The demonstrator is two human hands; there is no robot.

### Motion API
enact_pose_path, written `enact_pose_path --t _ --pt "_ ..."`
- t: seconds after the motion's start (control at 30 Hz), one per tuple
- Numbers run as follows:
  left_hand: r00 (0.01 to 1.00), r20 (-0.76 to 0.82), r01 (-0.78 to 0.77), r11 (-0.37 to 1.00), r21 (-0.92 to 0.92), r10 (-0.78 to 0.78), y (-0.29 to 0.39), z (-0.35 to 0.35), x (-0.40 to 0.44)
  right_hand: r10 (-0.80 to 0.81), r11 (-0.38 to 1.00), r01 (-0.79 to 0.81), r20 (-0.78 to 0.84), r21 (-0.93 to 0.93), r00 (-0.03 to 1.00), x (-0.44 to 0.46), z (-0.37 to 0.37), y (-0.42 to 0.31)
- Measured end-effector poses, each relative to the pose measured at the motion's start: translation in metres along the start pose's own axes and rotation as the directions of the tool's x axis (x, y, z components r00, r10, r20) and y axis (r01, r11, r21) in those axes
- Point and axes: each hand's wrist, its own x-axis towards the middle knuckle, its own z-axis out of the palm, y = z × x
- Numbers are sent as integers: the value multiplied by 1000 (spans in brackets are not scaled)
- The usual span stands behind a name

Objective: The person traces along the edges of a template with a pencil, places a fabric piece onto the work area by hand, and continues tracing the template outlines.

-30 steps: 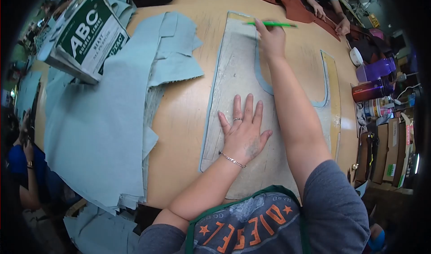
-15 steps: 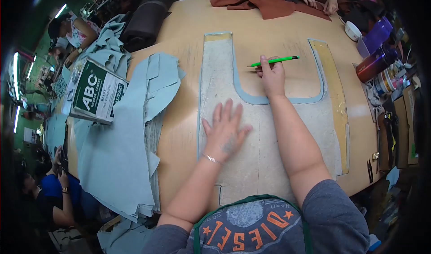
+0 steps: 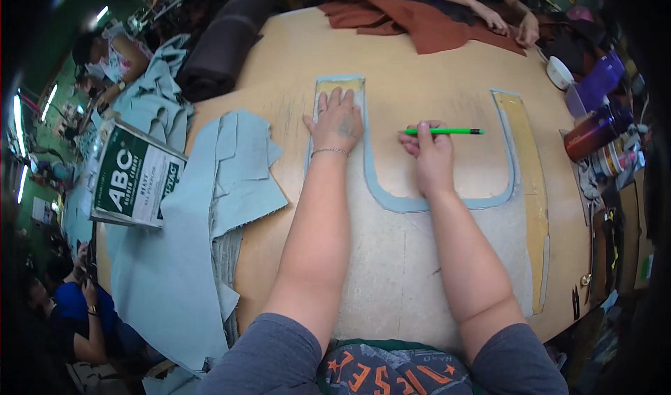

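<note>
A large grey pattern board [image 3: 391,255] with a U-shaped cut-out lies on the table over light blue material, whose edge [image 3: 412,203] shows along the curve. My left hand [image 3: 337,121] rests flat, fingers spread, on the upper end of the board's left arm, near its yellowish tip. Inside the cut-out, above bare wood, my right hand [image 3: 430,154] grips a green pencil [image 3: 461,131] that points left.
On the left, a rubber cement can [image 3: 136,175] stands on stacked light blue pieces [image 3: 164,276]. A dark roll [image 3: 227,42] lies behind. Brown material [image 3: 426,25] is under a co-worker's hands at the back. A bowl [image 3: 559,72] and tumbler [image 3: 590,138] stand right.
My left hand has slid forward from the middle of the board to its left arm's tip. My right hand, still with the pencil, has come away from the left arm into the cut-out.
</note>
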Motion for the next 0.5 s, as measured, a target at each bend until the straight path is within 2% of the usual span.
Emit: enact_pose_path --t 0.07,0.1,0.23,0.3,0.4,0.5 --pt "999 -32 7 1000 3 -7 -3 1 -2 53 998 -54 30 39 998 14 11 0" --pt "999 -51 0 1000 5 0 -2 1 -2 29 998 -31 38 63 999 27 22 -2" --pt "997 -75 15 999 -30 -17 0 1 -2 -125 965 192 330 -178 936 108 78 11" --pt "994 -105 -4 995 -100 -6 -1 2 -2 -163 919 286 400 -271 902 137 109 29" --pt "996 -83 31 999 -22 -33 0 2 0 -139 800 354 425 -484 895 159 134 51" --pt "995 -90 30 999 -22 -32 0 3 1 -160 775 416 490 -476 857 165 137 64"
